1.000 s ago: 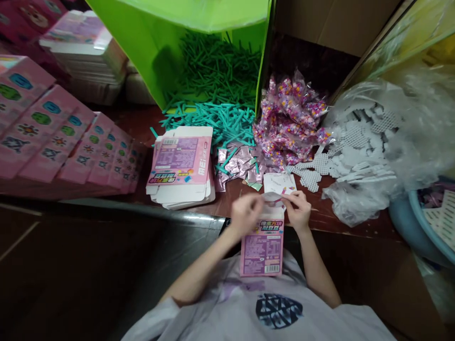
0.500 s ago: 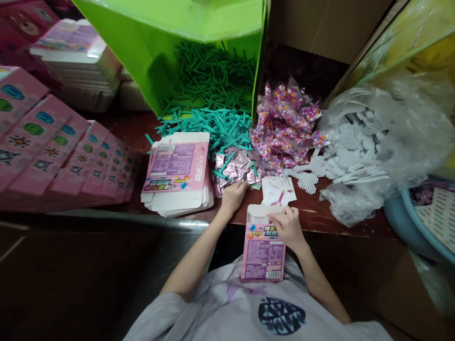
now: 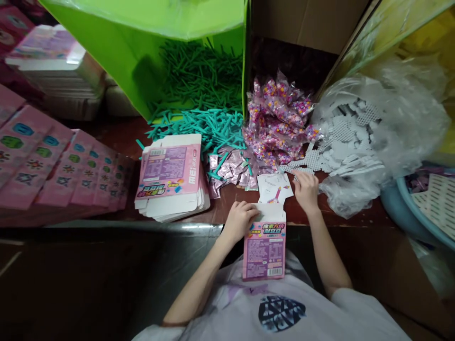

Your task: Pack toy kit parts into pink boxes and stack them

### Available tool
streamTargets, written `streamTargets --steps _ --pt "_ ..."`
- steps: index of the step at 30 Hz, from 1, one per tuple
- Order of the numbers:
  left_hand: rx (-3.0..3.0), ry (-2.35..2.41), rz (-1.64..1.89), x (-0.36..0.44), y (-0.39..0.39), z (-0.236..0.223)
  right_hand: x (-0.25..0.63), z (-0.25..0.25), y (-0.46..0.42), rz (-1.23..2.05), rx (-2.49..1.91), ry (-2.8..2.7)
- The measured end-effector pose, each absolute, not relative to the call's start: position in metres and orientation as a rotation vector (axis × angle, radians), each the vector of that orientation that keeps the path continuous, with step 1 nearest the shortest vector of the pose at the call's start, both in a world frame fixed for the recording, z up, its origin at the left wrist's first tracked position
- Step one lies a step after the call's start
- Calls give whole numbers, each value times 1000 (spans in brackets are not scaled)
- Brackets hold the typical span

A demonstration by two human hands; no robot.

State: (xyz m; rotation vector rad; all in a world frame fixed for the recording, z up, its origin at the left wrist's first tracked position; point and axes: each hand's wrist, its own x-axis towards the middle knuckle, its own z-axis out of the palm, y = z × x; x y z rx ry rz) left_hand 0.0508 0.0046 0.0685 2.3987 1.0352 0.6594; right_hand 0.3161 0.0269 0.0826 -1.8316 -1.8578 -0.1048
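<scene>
Here, a pink carton is held open while the other hand reaches for a white grid piece.

The left hand (image 3: 239, 219) wraps the top left corner of the upright pink box (image 3: 264, 248) at the worktop (image 3: 220, 208) edge, its grip closed on the wall beside the raised top flap, so the mouth stays open. The right hand (image 3: 305, 189) lies fingers down at the near end of the white perforated boards (image 3: 313, 161) that spill from the clear plastic bag (image 3: 408, 123); whether its grip has pinched one I cannot tell. A printed leaflet (image 3: 274, 185) lies just beyond the box. Best, I judge, to peel off a single board by its edge, since they overlap, and to keep the box steady and its flap back.
</scene>
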Motion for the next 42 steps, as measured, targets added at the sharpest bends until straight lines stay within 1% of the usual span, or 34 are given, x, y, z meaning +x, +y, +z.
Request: streamTargets --steps 2,4,7,10,12,14,16,18,20,22,24,25,26,28,31,34,36,38,40,41,42 --pt "2390 985 655 51 10 70 336 81 51 -163 -1923 -1995" --pt "2317 1022 807 49 22 74 349 80 66 -209 -1983 -2128" --pt "2168 1309 1099 45 53 79 357 79 74 -287 -2038 -2217" --pt "2002 1675 1224 43 96 80 362 81 77 -251 -2035 -2293" --pt "1924 1903 1140 43 123 78 366 84 80 -225 -2034 -2290" --pt "1891 2073 957 42 144 75 368 90 86 -266 -2074 -2168" --pt "1903 2133 821 40 156 71 365 98 93 -334 -2080 -2009" --pt "1947 2118 851 38 160 70 355 108 103 -370 -2020 -1945" --pt "1980 2063 1089 37 159 72 339 117 115 -350 -1960 -1992" --pt "1993 1914 1471 38 149 79 322 124 128 -304 -2011 -2033" --pt "1929 1661 1834 42 129 92 310 127 141 -268 -2140 -2020" --pt "1860 1533 1929 44 116 98 306 127 147 -256 -2194 -2007" --pt "1788 1422 1954 46 101 104 305 127 151 -244 -2225 -2008" --pt "1674 1273 1826 50 71 111 307 126 154 -198 -2195 -2043" --pt "1659 1098 1469 52 35 103 317 128 146 -157 -2105 -1984" --pt "1691 1105 1299 52 17 82 325 141 122 -189 -1991 -1789" --pt "1756 1164 1188 52 11 74 324 156 100 -126 -1841 -1616" --pt "1918 1103 944 52 9 75 315 170 77 94 -1645 -1417" --pt "2069 1018 772 53 7 82 297 180 55 436 -1448 -1258" --pt "2094 1020 779 53 6 87 286 181 46 627 -1372 -1211" --pt "2059 1045 861 54 5 91 274 180 39 813 -1315 -1187"
